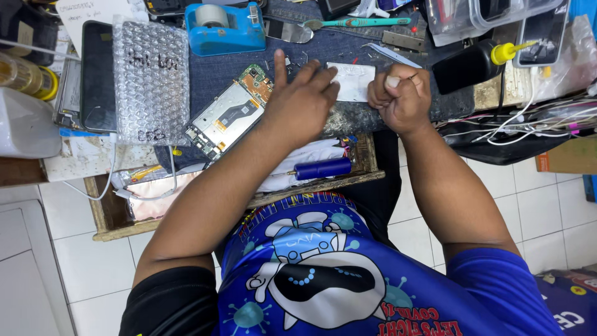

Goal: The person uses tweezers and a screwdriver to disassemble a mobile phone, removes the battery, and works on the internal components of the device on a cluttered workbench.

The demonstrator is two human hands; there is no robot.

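Observation:
My left hand [301,99] rests on the dark cloth mat [211,78], its fingertips pressing the left edge of a small white flat piece [354,81]. My right hand [401,96] is clenched at that piece's right edge, pinching something thin that I cannot make out. An opened phone with its circuit board showing [227,113] lies tilted just left of my left hand.
A bubble-wrap pouch [151,81] and a dark phone [96,74] lie at the left. A blue tape dispenser [224,28], green-handled tool [357,22], black squeeze bottle with yellow nozzle [476,62] and tangled cables [535,121] ring the mat. A blue-handled screwdriver [320,168] lies in the open drawer.

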